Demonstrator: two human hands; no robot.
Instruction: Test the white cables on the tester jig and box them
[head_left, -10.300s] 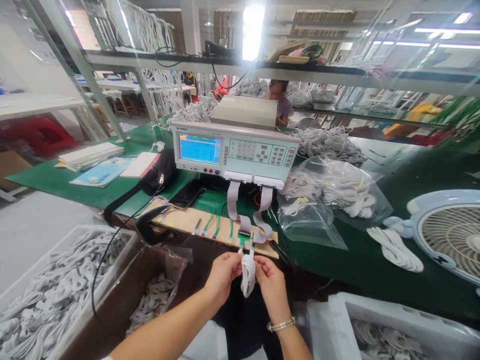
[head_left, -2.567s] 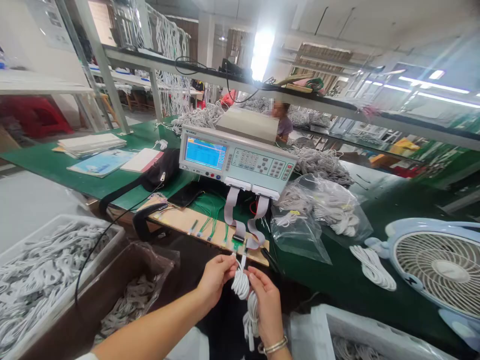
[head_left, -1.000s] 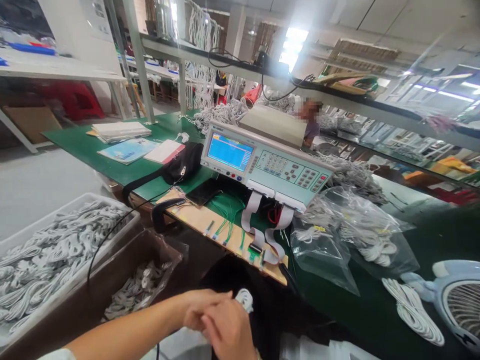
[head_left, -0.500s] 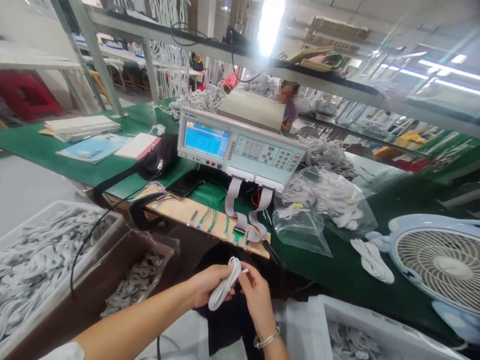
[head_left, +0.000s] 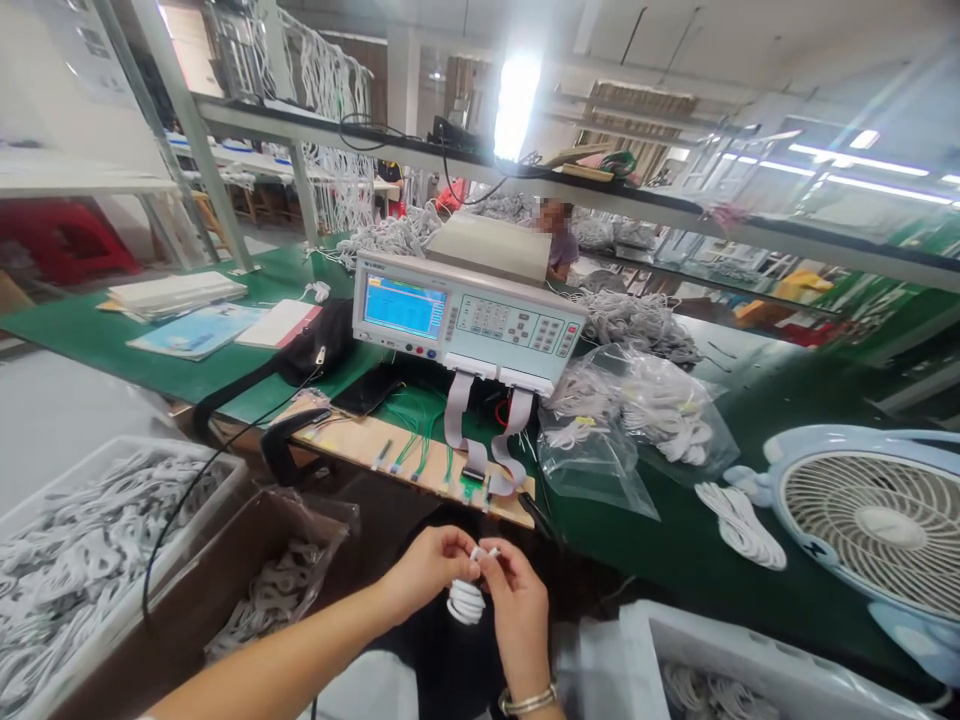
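A coiled white cable [head_left: 466, 603] hangs below my fingertips in front of the bench. My left hand [head_left: 431, 572] is closed, pinching the cable near its ends. Close against it, my right hand [head_left: 517, 595] pinches a small white cable end [head_left: 493, 552] between thumb and forefinger. Beyond both hands lies a wooden board [head_left: 360, 447] with green wires and small connectors along it. Grey ribbon cables [head_left: 459, 405] run from that board up to a bench tester [head_left: 465, 320] with a lit blue screen.
At left stand a white bin [head_left: 225, 475] and a brown box [head_left: 97, 640] of coiled cables. A white crate [head_left: 637, 640] is at lower right. On the green table [head_left: 720, 400] are bagged cables [head_left: 660, 410], a loose coil [head_left: 742, 525] and a blue fan [head_left: 885, 525]. A person [head_left: 561, 245] sits behind.
The coil has turned from lying along my left hand to hanging below the fingers. My left fingertips have come up beside the right ones. The camera view has tilted upward slightly.
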